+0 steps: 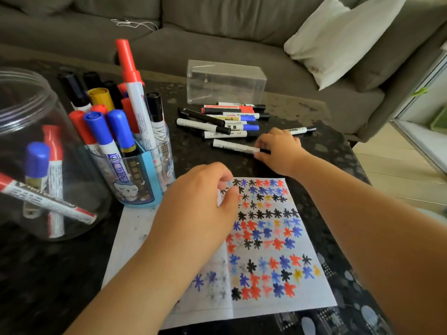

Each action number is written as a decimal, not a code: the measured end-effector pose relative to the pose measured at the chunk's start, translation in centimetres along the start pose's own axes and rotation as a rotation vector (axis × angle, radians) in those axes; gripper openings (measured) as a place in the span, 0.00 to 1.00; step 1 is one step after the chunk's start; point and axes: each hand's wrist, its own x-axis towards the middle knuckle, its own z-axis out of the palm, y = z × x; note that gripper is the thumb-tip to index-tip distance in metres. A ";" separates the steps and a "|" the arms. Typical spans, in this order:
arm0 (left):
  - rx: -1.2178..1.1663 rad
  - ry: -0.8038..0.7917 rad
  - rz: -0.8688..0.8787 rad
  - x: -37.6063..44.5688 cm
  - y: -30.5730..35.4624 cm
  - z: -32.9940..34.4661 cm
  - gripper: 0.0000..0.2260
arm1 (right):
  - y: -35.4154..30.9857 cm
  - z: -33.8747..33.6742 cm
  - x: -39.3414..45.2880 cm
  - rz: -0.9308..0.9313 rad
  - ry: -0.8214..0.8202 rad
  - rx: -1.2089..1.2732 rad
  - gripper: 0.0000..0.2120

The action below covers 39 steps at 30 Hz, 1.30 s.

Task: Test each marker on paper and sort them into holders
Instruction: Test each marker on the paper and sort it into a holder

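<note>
A white paper sheet (271,238) covered in red, blue, black and yellow star marks lies on the dark table. My left hand (193,201) rests on its upper left part, fingers loosely curled, holding nothing. My right hand (278,148) pinches the black-capped end of a white marker (234,146) lying on the table beyond the paper. A pile of several loose markers (222,119) lies further back. A blue holder (135,175) stands at the left, full of several markers. A big clear jar (36,105) at the far left holds a few red and blue markers.
A clear plastic box (225,81) stands behind the loose markers. One more marker (300,129) lies right of my right hand. A grey sofa (217,32) with a white cushion (338,37) runs behind the table. The table's right edge (355,151) drops to a pale floor.
</note>
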 end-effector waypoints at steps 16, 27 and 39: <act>-0.529 -0.370 -0.123 -4.2 3.7 -0.7 0.09 | -5.8 -6.2 -23.9 0.246 -0.071 1.628 0.10; -1.193 -0.498 -0.393 -5.8 5.9 0.2 0.12 | -7.2 -4.2 -24.7 0.241 -0.175 1.781 0.16; -0.797 -0.141 -0.491 -4.0 3.5 1.0 0.11 | -4.5 -2.6 -25.0 0.167 -0.019 0.810 0.15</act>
